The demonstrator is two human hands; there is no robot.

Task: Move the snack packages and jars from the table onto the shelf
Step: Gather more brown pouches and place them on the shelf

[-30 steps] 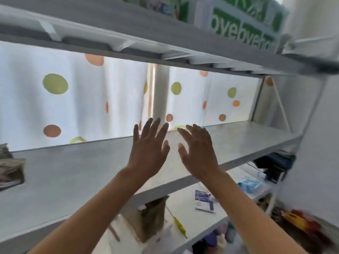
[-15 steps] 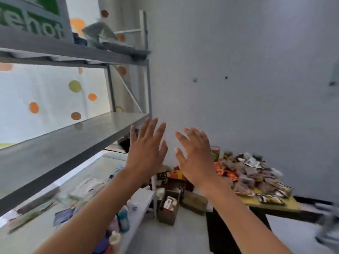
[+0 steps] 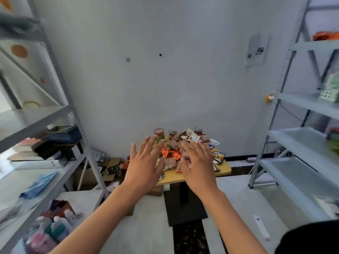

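A small yellow table [image 3: 222,169] stands against the far wall, heaped with snack packages [image 3: 174,149]. A red-lidded jar [image 3: 158,135] and two darker jars [image 3: 172,133] stand at its back edge. My left hand [image 3: 144,165] and my right hand [image 3: 197,165] are raised in front of me with fingers spread, holding nothing, well short of the table. The grey shelf [image 3: 34,118] I faced before is at my left.
A second grey shelf unit [image 3: 300,143] stands at the right with a few items. Cardboard boxes [image 3: 111,165] sit on the floor left of the table. Bottles [image 3: 53,228] and a blue package [image 3: 39,184] lie on the left unit's lower shelves.
My view has swung right, from the left shelf to the table against the wall. Both hands stay raised and spread, holding nothing.
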